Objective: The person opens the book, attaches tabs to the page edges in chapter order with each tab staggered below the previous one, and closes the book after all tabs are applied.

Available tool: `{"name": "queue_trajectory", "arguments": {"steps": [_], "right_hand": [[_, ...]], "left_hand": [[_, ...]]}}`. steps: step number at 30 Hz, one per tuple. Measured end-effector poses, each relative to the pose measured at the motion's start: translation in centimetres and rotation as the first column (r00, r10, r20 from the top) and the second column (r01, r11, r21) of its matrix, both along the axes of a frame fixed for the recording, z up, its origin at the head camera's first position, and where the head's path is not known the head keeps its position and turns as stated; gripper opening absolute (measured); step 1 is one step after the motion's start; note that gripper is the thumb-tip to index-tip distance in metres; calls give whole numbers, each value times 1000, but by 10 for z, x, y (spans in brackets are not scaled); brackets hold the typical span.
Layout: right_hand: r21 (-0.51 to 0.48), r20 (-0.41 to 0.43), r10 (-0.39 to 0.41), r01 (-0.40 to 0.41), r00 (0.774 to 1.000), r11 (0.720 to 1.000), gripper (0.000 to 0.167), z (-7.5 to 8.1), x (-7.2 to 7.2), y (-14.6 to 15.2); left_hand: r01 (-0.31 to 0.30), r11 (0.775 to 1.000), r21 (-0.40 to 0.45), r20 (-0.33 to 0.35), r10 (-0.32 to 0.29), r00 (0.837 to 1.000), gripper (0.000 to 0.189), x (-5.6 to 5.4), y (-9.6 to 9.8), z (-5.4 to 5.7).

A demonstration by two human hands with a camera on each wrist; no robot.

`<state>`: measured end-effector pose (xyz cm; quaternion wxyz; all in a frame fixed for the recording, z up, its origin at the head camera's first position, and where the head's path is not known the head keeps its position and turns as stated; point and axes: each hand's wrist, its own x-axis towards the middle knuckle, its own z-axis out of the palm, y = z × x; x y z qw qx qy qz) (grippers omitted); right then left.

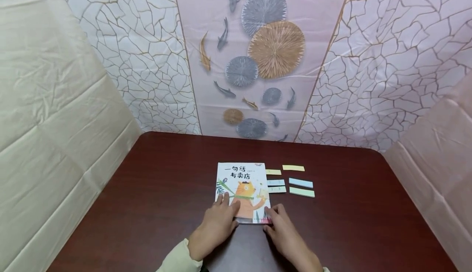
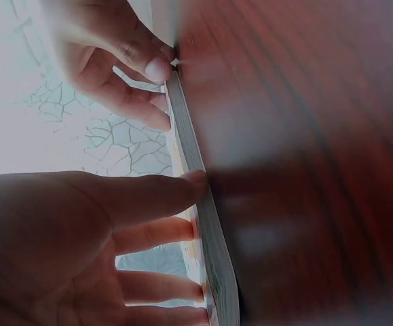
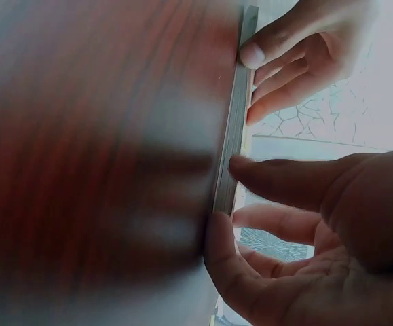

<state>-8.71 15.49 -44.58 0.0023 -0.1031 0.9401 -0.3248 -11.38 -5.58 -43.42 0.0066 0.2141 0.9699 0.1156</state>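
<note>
A picture book (image 1: 245,171) with an orange cat on its white cover lies shut on the dark red table, its near edge towards me. My left hand (image 1: 217,225) rests on its lower left part, fingers fairly straight on the cover. In the left wrist view that thumb touches the page edges (image 2: 191,146). At the near right corner my right hand (image 1: 285,233) grips the book; in the right wrist view its thumb touches the page edges (image 3: 228,153) and a bent finger meets the corner. The book's underside is hidden.
Right of the book lie paper strips: a yellow strip (image 1: 293,168), a blue strip (image 1: 300,182) and a green strip (image 1: 301,192). Closer in, a yellow (image 1: 273,172), a blue (image 1: 276,182) and a green strip (image 1: 277,189) reach its right edge. Patterned cloth (image 1: 239,96) hangs behind the table.
</note>
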Motion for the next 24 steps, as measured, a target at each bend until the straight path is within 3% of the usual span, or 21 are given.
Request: {"name": "queue_trajectory", "arguments": {"steps": [3,6,12,19,24], "right_hand": [[17,-63,14,-13,998,1000,44,-3,-1,2],[-4,-66,16,-17,998,1000,41,-5,-4,3],[-60,19,3,-2,1000,998,42,-3,-15,6],[-66,127,-45,53,991,996,44,3,-14,14],[-66,37,-100,102,994,993,45,14,-15,27]], "left_hand": [[19,1000,21,-9,-18,1000,43,-3,-1,-3],[49,998,39,4,-49,999,41,-11,-2,-5],[69,995,69,53,-73,996,37,-28,-4,-6],[32,990,140,67,-41,997,48,-28,-4,-9],[3,960,278,27,-11,1000,54,-32,-7,-8]]}}
